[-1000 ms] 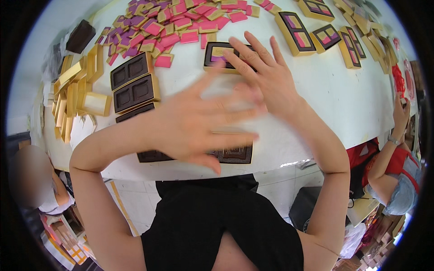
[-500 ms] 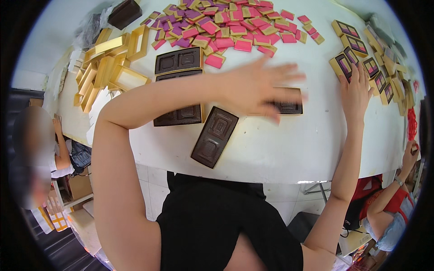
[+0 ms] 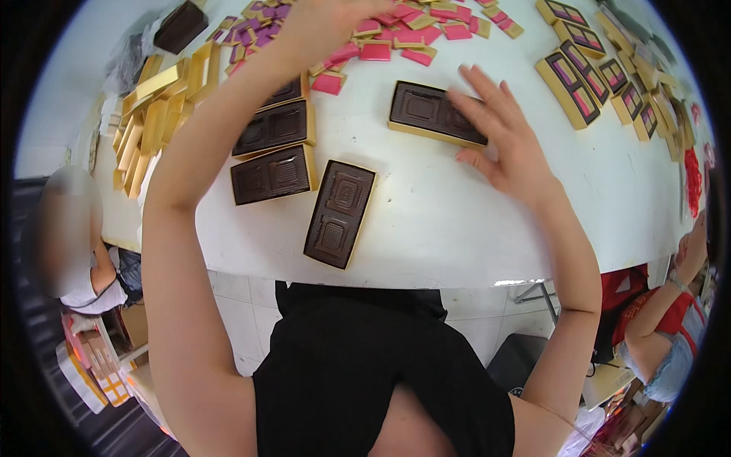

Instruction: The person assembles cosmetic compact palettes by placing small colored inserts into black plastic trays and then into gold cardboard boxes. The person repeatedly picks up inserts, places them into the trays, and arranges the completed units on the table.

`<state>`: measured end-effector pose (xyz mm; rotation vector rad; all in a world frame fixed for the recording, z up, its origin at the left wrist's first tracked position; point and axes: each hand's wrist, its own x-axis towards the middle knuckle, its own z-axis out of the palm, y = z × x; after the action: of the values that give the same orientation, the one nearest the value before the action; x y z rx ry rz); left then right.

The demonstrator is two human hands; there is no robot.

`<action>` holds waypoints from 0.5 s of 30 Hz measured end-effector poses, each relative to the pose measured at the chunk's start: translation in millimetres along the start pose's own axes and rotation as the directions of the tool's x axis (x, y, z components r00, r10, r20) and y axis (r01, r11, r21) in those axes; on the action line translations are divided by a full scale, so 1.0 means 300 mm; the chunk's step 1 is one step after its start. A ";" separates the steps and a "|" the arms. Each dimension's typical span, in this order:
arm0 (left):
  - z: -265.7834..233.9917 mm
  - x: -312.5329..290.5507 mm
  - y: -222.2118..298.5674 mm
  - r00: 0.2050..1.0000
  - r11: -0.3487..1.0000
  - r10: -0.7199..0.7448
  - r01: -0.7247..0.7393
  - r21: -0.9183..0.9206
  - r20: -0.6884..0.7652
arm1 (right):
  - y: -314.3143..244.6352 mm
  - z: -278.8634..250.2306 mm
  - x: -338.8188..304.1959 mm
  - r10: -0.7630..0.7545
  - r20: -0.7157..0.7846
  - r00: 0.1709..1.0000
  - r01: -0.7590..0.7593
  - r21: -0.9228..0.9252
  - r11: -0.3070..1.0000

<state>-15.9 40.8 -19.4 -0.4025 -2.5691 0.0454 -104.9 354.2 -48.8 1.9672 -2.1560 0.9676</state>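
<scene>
My left hand (image 3: 329, 29) reaches over the near side of a pile of small pink and purple packets with gold edges (image 3: 375, 50). Its fingers run toward the top edge of the picture and are not clear. My right hand (image 3: 504, 135) has its fingers spread at the right end of a gold box with a dark brown two-hollow tray (image 3: 423, 107). Both hollows that show hold nothing. A similar box (image 3: 340, 214) lies aslant near the table's front edge. More such boxes (image 3: 272, 174) stand in a row under my left forearm.
Empty gold box frames (image 3: 154, 126) are heaped at the left. Filled boxes (image 3: 576, 87) stand at the far right beside more gold pieces (image 3: 664, 114). A dark brown stack (image 3: 181, 27) is at the back left. Other people sit at both sides of the white table (image 3: 449, 228).
My left hand has gone from above the middle box up to the packet pile. My right hand has left the filled boxes and come left to the middle box. The view has shifted slightly.
</scene>
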 end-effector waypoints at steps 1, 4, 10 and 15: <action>-0.015 0.017 0.078 0.991 0.988 0.093 -0.104 -0.117 -0.096 | 0.001 -0.009 0.004 0.030 -0.073 0.997 -0.025 0.076 0.997; 0.021 0.032 0.260 0.975 0.908 0.209 -0.220 -0.355 -0.068 | 0.060 -0.037 -0.010 0.191 -0.288 0.939 -0.102 0.297 0.949; 0.004 0.005 0.302 0.992 0.864 0.095 -0.041 -0.501 0.082 | 0.010 -0.041 -0.013 -0.025 -0.167 0.986 0.057 0.187 0.981; -0.042 -0.037 0.316 0.925 0.838 -0.074 0.261 -0.480 0.374 | 0.004 -0.004 -0.016 -0.205 -0.012 0.979 0.205 -0.012 0.979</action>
<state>25.8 127.5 -24.7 -0.3822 -2.9305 -0.7308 -105.5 358.9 -50.5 2.1198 -1.8994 0.9308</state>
